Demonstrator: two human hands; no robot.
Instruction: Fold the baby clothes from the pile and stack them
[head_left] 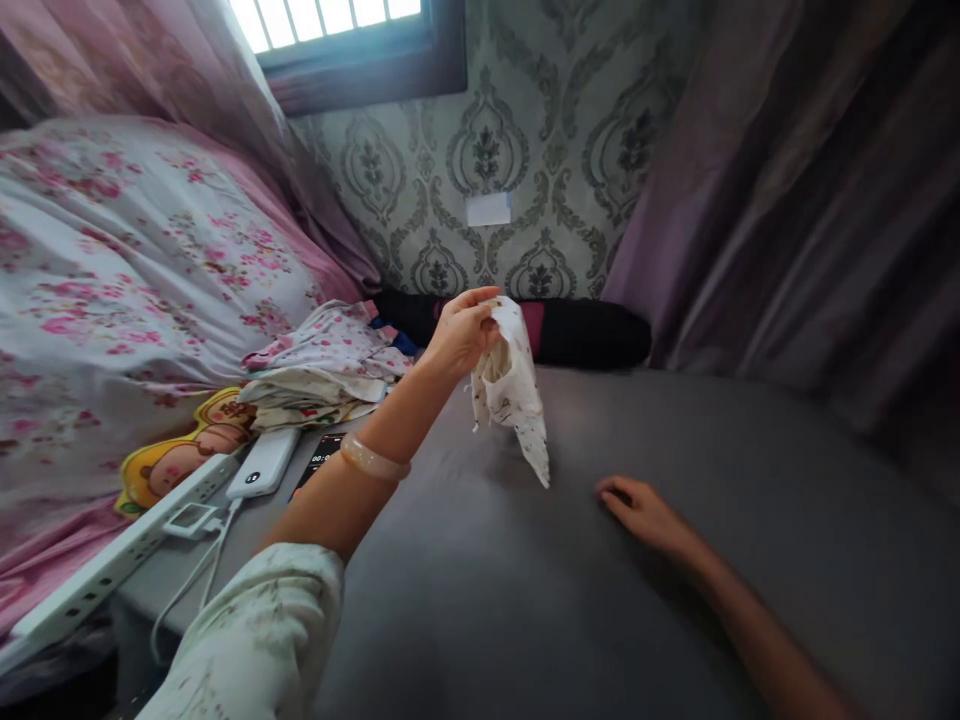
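Note:
My left hand [466,332] is closed in a pinch on the upper edge of a small white cloth garment [514,385] with a sparse dark print. The garment hangs in the air above the grey sheet [465,590], tapering to a point at its lower right; its exact kind cannot be made out. Lower and to the right, my right hand [637,510] is just over the sheet, apart from the garment. Its fingers are loosely bent, with a gap between thumb and forefinger, and nothing shows in them.
To the left lie folded clothes [322,375], a yellow cartoon cushion [187,450], a white power bank [264,464] with a cable, a phone [324,452] and a power strip [112,565]. A black and maroon roll [592,332] lies along the wall. Curtains [780,190] hang right.

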